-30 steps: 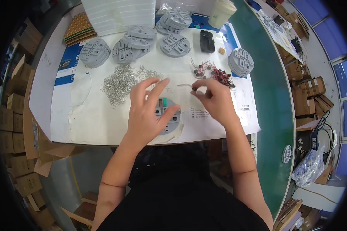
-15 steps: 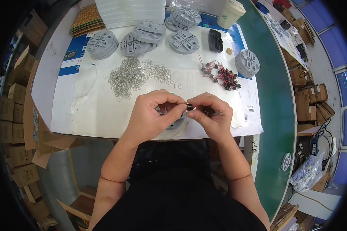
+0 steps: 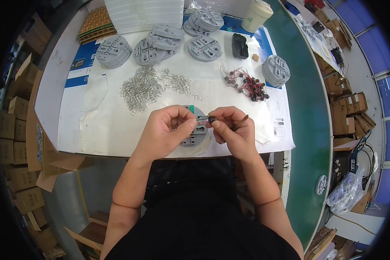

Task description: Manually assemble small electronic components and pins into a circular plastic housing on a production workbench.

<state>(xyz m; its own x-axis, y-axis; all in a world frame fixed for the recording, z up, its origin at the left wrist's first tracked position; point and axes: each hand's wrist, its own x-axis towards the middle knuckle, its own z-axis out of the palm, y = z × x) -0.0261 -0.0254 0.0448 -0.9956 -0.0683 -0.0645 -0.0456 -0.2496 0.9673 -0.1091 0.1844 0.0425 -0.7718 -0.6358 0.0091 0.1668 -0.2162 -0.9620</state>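
Between thumb and fingers, my right hand (image 3: 235, 129) pinches a small black cylindrical part (image 3: 211, 119) with thin wires. A slim dark tool (image 3: 243, 119), its kind unclear, also sticks out of that hand. My left hand (image 3: 169, 130) is closed in a pinch on the part's thin wires (image 3: 201, 121), just left of the black body. Below both hands lies a round grey plastic base (image 3: 199, 138) with slots and a green block (image 3: 191, 108) at its far side; my fingers partly cover it. A heap of similar black parts with red wires (image 3: 252, 86) lies beyond my right hand.
Bent metal pins (image 3: 143, 89) are heaped beyond my left hand. Stacked grey round bases (image 3: 164, 39) line the back, with another stack (image 3: 276, 70) at right. A black tray (image 3: 239, 46) and a lidded cup (image 3: 256, 16) stand at back right. The table's front edge (image 3: 104, 154) is close.
My hands have moved slightly apart, the left one shifting left. Wires now show stretched between the left fingers and the black part, and more of the grey base is visible.
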